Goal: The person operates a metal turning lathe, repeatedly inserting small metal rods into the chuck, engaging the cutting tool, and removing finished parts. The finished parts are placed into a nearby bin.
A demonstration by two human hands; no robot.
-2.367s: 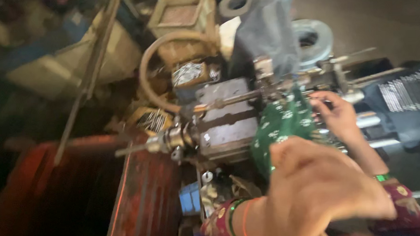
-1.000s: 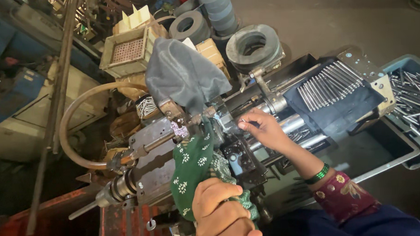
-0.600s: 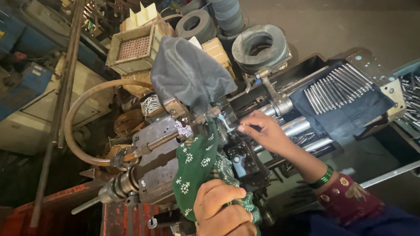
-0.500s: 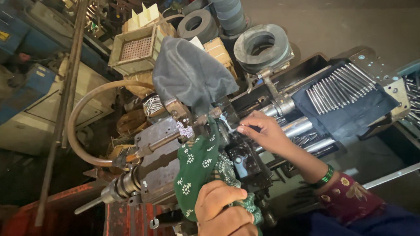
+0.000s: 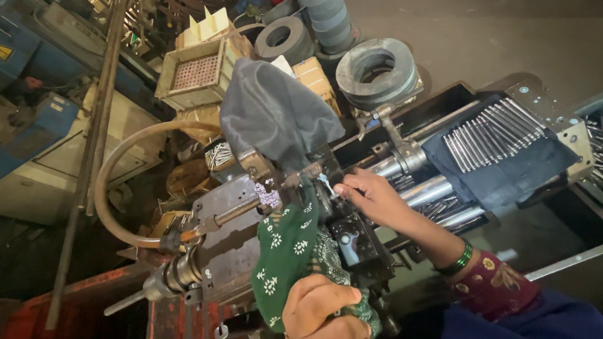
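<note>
our left hand [image 5: 323, 312] was clenched around the lower end of a green patterned cloth [image 5: 288, 253], bunched in the fist near the bottom edge of the view. the cloth ran up from that fist and lay draped over the front of a small metal lathe-like machine [image 5: 230, 239], its upper end touching the parts near the middle. our right hand [image 5: 369, 197] reached in from the right, fingertips [image 5: 340, 188] pinched on something small and pale at the machine's centre; we could not tell what it was.

we judged the cloth soft, light and limp, likely to snag on the machine's edges, so a gathered fistful was the sound hold. the pinched piece looked tiny and probably slick with oil, best taken at its tip.

a grey cloth [image 5: 273, 117] covered the machine's top. bright steel rods [image 5: 490, 133] lay on a dark blue cloth [image 5: 508, 162] to the right, and a curved hose [image 5: 115, 189] looped at the left.
</note>
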